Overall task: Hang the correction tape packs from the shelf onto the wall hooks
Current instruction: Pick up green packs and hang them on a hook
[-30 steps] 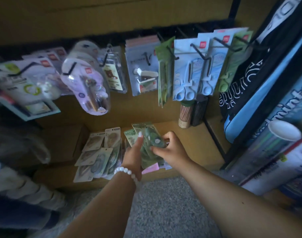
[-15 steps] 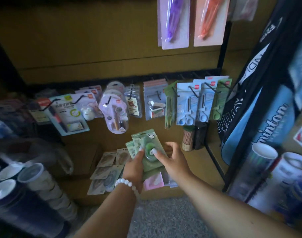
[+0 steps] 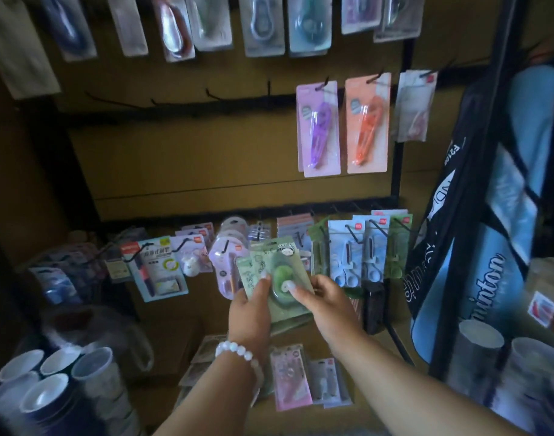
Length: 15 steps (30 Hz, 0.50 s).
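Green correction tape packs (image 3: 282,275) fanned between left hand (image 3: 249,313) and right hand (image 3: 329,305).

Dim, yellowish indoor light, dark lower-left corner, motion blur and wide-angle bending toward edges

both arms reach forward, left hand (image 3: 250,313) and right hand (image 3: 330,305) raised side by side (thumbs uppermost), fingers curled.

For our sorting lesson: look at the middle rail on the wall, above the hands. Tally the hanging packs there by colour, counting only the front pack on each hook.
Purple pack: 1
Orange pack: 1
Pale grey pack: 1
Total: 3
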Available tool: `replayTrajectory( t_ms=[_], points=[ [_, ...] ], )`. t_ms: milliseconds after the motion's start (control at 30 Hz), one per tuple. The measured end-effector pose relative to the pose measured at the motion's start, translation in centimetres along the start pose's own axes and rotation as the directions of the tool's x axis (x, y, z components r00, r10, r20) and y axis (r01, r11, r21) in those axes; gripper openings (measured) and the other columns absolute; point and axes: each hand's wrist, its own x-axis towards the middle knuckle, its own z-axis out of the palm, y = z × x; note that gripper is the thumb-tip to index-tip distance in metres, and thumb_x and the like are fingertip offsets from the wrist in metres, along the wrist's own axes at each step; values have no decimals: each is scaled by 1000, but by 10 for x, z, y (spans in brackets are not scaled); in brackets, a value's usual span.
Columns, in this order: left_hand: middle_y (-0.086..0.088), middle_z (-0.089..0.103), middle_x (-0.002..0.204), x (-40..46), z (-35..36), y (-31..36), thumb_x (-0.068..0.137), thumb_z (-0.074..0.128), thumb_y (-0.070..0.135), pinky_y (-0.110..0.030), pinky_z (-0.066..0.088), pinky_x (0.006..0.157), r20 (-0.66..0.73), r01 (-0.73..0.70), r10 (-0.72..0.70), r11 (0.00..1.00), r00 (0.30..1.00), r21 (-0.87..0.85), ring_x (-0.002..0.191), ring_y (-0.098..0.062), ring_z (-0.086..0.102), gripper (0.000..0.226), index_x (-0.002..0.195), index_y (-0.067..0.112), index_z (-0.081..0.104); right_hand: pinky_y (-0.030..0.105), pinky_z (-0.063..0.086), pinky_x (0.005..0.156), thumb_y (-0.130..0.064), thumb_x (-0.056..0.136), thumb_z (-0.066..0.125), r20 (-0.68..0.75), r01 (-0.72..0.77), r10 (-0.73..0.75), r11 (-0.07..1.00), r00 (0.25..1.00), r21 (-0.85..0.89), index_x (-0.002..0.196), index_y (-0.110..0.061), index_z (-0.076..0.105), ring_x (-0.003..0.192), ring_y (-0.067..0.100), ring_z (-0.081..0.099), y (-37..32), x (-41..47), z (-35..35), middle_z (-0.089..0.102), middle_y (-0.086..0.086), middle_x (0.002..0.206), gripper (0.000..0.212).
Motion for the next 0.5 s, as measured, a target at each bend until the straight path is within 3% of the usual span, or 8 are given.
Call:
replayTrajectory(
  t_ms=[133,200,267,367,433,500],
  points=[
    [-7,68,123,-1,4,33,74,44,74,-49,49,101,-31,-88,90,995,995,55,112,-28,64,81,126,16,63,24,48,68,-32,84,69,-15,67,-68,997,998,-34,89,-18,63,84,15,68,-24,9,2,71,-3,86,17],
    [-11,65,125,-2,5,49,91,39,59,-38,47,96,-29,-136,140,985,990,107,108,-27,61,63,128,12,61,23,46,67,-31,85,68,-26,90,-90,996,996,7,88,-18,61,82,14,67,-35,14,3,70,-4,84,15],
    [-23,63,122,-2,5,61,104,36,37,-30,41,84,-34,-184,191,973,981,138,104,-36,59,47,125,2,59,18,44,62,-30,87,66,-40,108,-106,993,994,43,87,-15,60,74,10,64,-48,19,3,68,-5,81,16],
    [-33,61,120,3,5,76,105,40,25,-40,44,82,-53,-229,236,966,970,118,112,-47,57,42,119,-12,57,21,48,64,-29,88,65,-27,112,-110,991,994,73,93,-11,62,81,13,66,-65,28,5,71,-1,87,19],
    [-29,63,115,7,5,88,104,39,27,-46,50,85,-69,-229,241,962,968,146,107,-45,59,42,118,-8,58,34,55,76,-29,87,66,-9,112,-112,990,994,87,94,-12,63,90,18,68,-76,36,7,72,2,93,18],
    [-20,64,108,10,5,101,105,36,27,-41,53,74,-88,-219,234,964,968,151,100,-36,61,39,116,-3,59,40,54,81,-30,86,66,-16,123,-122,988,992,91,94,-11,62,92,21,68,-89,45,8,71,4,95,21]
  ],
)
